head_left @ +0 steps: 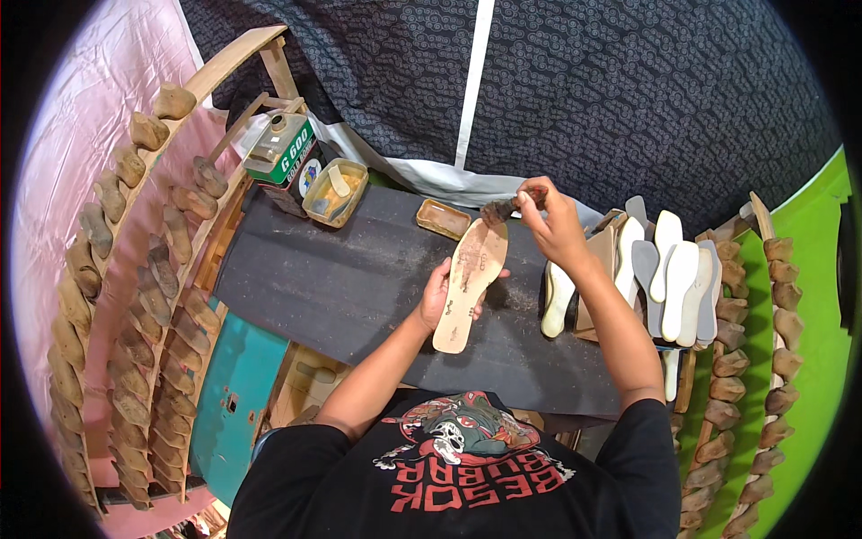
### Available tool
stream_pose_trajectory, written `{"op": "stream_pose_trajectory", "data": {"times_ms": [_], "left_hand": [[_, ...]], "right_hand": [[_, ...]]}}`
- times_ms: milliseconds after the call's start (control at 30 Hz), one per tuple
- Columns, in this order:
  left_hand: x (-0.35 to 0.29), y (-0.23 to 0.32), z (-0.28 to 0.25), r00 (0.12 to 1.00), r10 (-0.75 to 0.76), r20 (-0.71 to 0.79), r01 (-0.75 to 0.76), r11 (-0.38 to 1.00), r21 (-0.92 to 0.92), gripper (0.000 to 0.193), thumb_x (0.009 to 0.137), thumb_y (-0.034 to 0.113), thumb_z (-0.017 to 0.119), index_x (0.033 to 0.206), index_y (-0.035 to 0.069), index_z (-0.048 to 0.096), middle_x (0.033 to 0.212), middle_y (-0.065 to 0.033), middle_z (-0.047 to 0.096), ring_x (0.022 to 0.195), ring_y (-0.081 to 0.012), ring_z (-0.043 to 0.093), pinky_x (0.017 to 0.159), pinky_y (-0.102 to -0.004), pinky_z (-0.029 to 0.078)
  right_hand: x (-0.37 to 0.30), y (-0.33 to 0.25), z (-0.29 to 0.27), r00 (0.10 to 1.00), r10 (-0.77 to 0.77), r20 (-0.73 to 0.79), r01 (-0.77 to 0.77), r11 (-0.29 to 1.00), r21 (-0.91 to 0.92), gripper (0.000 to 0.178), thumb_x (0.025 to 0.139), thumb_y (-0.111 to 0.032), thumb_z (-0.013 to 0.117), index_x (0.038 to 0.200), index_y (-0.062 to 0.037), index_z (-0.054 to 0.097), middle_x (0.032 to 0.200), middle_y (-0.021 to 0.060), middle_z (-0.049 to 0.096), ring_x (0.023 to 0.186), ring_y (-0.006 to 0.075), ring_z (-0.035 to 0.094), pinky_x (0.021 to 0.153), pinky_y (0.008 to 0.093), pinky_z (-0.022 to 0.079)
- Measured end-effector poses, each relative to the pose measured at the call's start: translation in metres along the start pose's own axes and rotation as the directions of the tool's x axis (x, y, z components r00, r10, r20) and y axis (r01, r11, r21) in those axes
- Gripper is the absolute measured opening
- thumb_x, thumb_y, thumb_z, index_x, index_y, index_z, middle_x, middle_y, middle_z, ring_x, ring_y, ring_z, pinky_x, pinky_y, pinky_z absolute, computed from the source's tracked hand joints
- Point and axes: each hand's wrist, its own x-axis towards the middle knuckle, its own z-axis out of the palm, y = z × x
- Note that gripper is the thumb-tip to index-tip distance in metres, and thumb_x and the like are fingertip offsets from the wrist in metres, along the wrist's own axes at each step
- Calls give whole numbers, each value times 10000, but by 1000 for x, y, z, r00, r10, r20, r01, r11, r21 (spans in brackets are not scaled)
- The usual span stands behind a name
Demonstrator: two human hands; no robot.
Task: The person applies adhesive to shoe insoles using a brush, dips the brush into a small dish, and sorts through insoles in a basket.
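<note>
A tan, sole-shaped board (469, 286), an insole by its outline, is tilted above the dark work surface. My left hand (437, 292) grips it at the waist, with fingertips showing past its right edge. Dark smears and small marks cover its upper face. My right hand (549, 220) pinches a short, dark brush (498, 211) by its handle. The bristle end lies over the far, wide end of the insole and appears to touch it. Just left of the brush, a small rectangular dish (443, 218) holds something brownish.
A green-and-black metal can (281, 162) and a crusted tub (337, 195) with a flat spatula stand at the far left. White and grey sole pieces (680, 287) are stacked at the right. Racks of wooden shoe lasts (148, 296) flank the dark-covered table (296, 260).
</note>
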Motion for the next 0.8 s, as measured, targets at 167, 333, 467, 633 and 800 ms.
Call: {"op": "stream_pose_trajectory", "data": {"times_ms": [167, 333, 467, 633, 800], "left_hand": [[1, -2, -5, 999, -29, -41, 30, 999, 27, 771, 1031, 577, 288, 1583, 41, 342, 1462, -306, 532, 698, -182, 661, 613, -321, 607], [2, -8, -23, 996, -73, -52, 74, 997, 13, 770, 1025, 588, 289, 1560, 43, 388, 1417, -292, 572, 709, -200, 667, 633, -340, 602], [0, -7, -14, 994, -65, -90, 61, 997, -40, 765, 1022, 599, 289, 1550, 60, 418, 1349, -277, 616, 714, -214, 671, 646, -352, 597], [-1, -6, -30, 989, -135, -66, 137, 990, 26, 734, 1028, 593, 285, 1509, 69, 467, 1280, -269, 647, 704, -226, 662, 639, -358, 587], [2, 3, 5, 986, -85, -140, 84, 996, -14, 688, 1030, 600, 282, 1361, 73, 575, 1011, -196, 682, 701, -251, 670, 609, -379, 569]], "right_hand": [[-12, 2, 12, 973, 230, 16, -225, 932, 284, 153, 1056, -160, 593, 1067, -9, 580, 796, 36, 650, 689, 97, 624, 631, 274, 495], [-20, 7, 24, 956, 236, 172, -261, 955, 143, 144, 1058, -143, 607, 1113, -33, 531, 851, 0, 606, 727, 68, 613, 668, 243, 513], [-27, 8, 25, 930, 287, 228, -349, 884, 313, 223, 1034, -203, 644, 1121, -22, 546, 841, 28, 639, 730, 97, 616, 664, 291, 507], [-27, 10, 22, 909, 263, 324, -337, 921, 196, 241, 1034, -228, 639, 1129, -13, 585, 892, 34, 671, 779, 127, 635, 722, 320, 520], [-11, -2, 3, 973, 177, 150, -168, 983, -69, 265, 1015, -235, 646, 1121, 4, 606, 911, 147, 709, 811, 246, 691, 769, 366, 541]]}}
